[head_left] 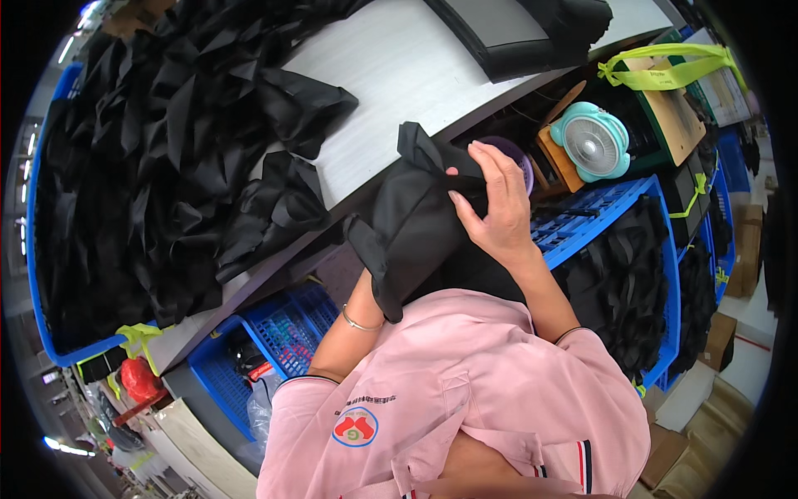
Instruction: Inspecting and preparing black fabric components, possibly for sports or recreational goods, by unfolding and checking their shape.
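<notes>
A black fabric piece [411, 208], folded and creased, is raised in front of my chest. My left forearm runs up behind or into it, and the cloth covers most of my left hand [451, 171]; only a fingertip shows at its upper right side. The cloth stays up on that hand, which appears closed on it. My right hand [500, 204] is at the right side of the same piece, thumb and fingers apart, the thumb tip close against the cloth. Whether it touches is hard to tell.
Black fabric pieces [166, 166] heap over a blue crate and the pale table [366, 100] at left. A small turquoise fan [592, 143] stands at right, above a blue crate [669, 291] full of black fabric. Another blue basket [295, 333] sits under the table edge.
</notes>
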`<control>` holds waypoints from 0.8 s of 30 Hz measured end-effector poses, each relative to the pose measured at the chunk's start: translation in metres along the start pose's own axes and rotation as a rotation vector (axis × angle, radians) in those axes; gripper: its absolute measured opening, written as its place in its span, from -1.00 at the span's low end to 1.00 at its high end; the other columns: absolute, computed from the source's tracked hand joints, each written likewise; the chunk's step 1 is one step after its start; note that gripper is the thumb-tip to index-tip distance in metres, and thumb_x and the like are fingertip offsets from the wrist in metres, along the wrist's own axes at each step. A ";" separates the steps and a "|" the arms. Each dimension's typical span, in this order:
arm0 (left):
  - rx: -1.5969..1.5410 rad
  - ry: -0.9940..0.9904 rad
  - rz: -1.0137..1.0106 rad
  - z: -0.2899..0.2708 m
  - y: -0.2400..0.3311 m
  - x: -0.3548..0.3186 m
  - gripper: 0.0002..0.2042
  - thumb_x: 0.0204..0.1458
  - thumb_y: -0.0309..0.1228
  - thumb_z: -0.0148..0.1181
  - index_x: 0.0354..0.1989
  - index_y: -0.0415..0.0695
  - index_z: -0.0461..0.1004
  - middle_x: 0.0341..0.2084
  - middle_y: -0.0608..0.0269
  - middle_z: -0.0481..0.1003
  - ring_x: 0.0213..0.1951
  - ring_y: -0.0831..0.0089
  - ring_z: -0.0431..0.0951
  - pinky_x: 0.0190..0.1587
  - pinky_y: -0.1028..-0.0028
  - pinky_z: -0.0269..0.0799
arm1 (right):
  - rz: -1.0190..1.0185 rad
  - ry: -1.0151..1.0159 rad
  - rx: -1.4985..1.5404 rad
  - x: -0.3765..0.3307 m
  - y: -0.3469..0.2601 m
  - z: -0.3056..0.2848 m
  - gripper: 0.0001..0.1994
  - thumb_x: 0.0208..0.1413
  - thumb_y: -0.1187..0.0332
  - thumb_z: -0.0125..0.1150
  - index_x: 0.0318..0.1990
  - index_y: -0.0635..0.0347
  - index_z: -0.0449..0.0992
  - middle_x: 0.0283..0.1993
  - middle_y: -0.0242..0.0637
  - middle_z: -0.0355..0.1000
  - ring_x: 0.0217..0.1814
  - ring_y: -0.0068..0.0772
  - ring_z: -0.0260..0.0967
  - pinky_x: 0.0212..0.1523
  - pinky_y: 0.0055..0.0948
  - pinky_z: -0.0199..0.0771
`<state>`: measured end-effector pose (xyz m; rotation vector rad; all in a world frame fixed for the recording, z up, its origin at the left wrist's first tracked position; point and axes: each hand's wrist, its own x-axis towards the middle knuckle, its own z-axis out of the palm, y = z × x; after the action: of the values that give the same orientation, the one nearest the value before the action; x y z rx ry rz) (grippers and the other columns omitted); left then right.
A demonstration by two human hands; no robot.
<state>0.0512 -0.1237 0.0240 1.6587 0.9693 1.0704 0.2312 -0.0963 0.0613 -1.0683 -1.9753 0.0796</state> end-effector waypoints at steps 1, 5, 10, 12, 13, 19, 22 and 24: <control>0.119 -0.033 0.051 0.000 -0.001 -0.002 -0.52 0.21 -0.43 0.17 0.30 -0.26 0.31 0.22 0.02 0.40 0.17 0.25 0.45 0.26 0.38 0.32 | -0.045 0.021 -0.028 0.000 0.001 0.004 -0.30 -0.14 0.56 0.45 0.26 0.25 0.36 -0.03 -0.13 0.51 -0.06 -0.05 0.49 0.08 -0.21 0.46; 0.043 -0.048 -0.056 -0.009 -0.027 -0.019 -0.52 0.30 -0.33 0.07 0.34 -0.24 0.25 0.27 0.03 0.36 0.23 0.22 0.41 0.32 0.34 0.28 | 0.540 0.045 0.664 -0.005 0.011 0.009 -0.60 0.09 0.57 0.33 0.10 0.29 0.42 -0.32 -0.39 0.53 -0.30 -0.49 0.47 -0.11 -0.46 0.46; -0.046 0.028 -0.110 -0.005 -0.079 -0.049 -0.51 0.34 -0.26 0.00 0.37 -0.20 0.22 0.31 0.09 0.31 0.31 0.25 0.31 0.36 0.34 0.24 | 1.063 0.020 1.289 -0.021 0.021 0.016 -0.80 0.25 0.47 0.23 0.00 0.22 0.47 -0.33 -0.51 0.47 -0.28 -0.77 0.36 -0.19 -0.68 0.36; -0.082 0.078 -0.111 0.002 -0.089 -0.053 -0.51 0.34 -0.26 -0.01 0.38 -0.19 0.21 0.33 0.12 0.29 0.35 0.29 0.26 0.37 0.36 0.22 | 1.085 0.002 1.126 -0.029 0.017 0.026 -0.85 0.31 0.46 0.14 -0.02 0.25 0.50 -0.29 -0.52 0.48 -0.26 -0.80 0.33 -0.20 -0.67 0.34; -0.186 0.110 -0.137 0.008 -0.088 -0.054 -0.50 0.34 -0.24 -0.01 0.38 -0.19 0.20 0.33 0.11 0.28 0.35 0.29 0.26 0.38 0.35 0.22 | 0.991 -0.009 1.039 -0.035 0.014 0.029 -0.85 0.32 0.47 0.12 -0.02 0.27 0.50 -0.27 -0.48 0.50 -0.26 -0.81 0.33 -0.23 -0.66 0.35; -0.359 0.120 -0.179 0.012 -0.044 -0.042 -0.45 0.35 -0.22 0.00 0.42 -0.24 0.13 0.34 0.04 0.26 0.32 0.23 0.34 0.40 0.34 0.21 | 0.701 -0.052 0.557 -0.053 -0.005 0.030 -0.77 0.35 0.46 0.05 0.08 0.33 0.45 -0.12 -0.07 0.56 -0.14 -0.43 0.53 -0.08 -0.47 0.49; -0.050 0.032 -0.097 -0.001 -0.027 -0.031 -0.48 0.34 -0.26 0.01 0.39 -0.23 0.17 0.32 0.06 0.29 0.29 0.24 0.36 0.37 0.36 0.23 | 0.528 0.073 0.354 -0.050 -0.015 0.024 -0.71 0.33 0.41 0.09 0.13 0.33 0.41 -0.03 -0.01 0.54 -0.12 -0.22 0.55 -0.08 -0.40 0.50; -0.001 0.018 -0.069 -0.007 -0.022 -0.028 -0.49 0.34 -0.26 0.02 0.38 -0.23 0.18 0.31 0.06 0.30 0.28 0.24 0.36 0.37 0.36 0.24 | 0.476 0.056 0.351 -0.045 -0.018 0.021 -0.65 0.29 0.38 0.14 0.17 0.34 0.38 -0.03 0.03 0.52 -0.13 -0.07 0.55 -0.06 -0.30 0.51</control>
<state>0.0332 -0.1412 -0.0021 1.6054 1.0302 1.0408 0.2165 -0.1326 0.0262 -1.2611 -1.5461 0.6216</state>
